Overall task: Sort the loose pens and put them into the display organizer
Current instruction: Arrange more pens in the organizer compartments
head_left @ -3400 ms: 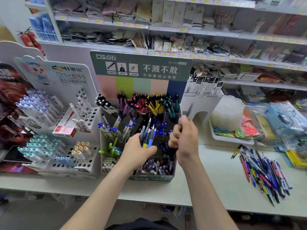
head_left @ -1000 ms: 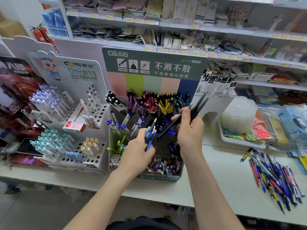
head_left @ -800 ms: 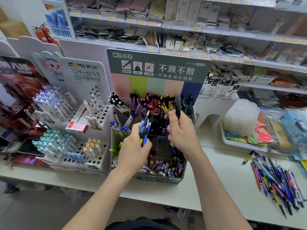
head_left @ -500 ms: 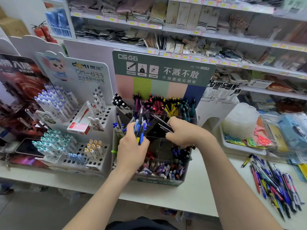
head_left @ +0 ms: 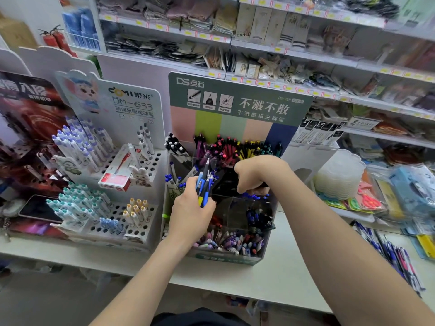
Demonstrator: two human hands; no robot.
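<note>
The display organizer (head_left: 224, 259) is a tiered clear box under a green header card, with pens grouped by colour in its compartments. My left hand (head_left: 189, 216) hovers over its left side and grips a bundle of blue and black pens (head_left: 205, 184), tips up. My right hand (head_left: 257, 173) is curled downward into a dark middle compartment, closed on black pens that my fingers mostly hide. A pile of loose pens (head_left: 395, 255) lies on the white counter at the far right, apart from both hands.
A white pen stand with holes (head_left: 131, 165) adjoins the organizer on the left, with a phone (head_left: 40, 209) beside it. Stacked clear containers (head_left: 339, 175) and packed scissors (head_left: 367, 201) sit at the right. Stocked shelves rise behind.
My right hand turned several black pens from upright to pointing down and lowered them into a middle compartment. My left hand rose slightly with its bundle. The view shifted left.
</note>
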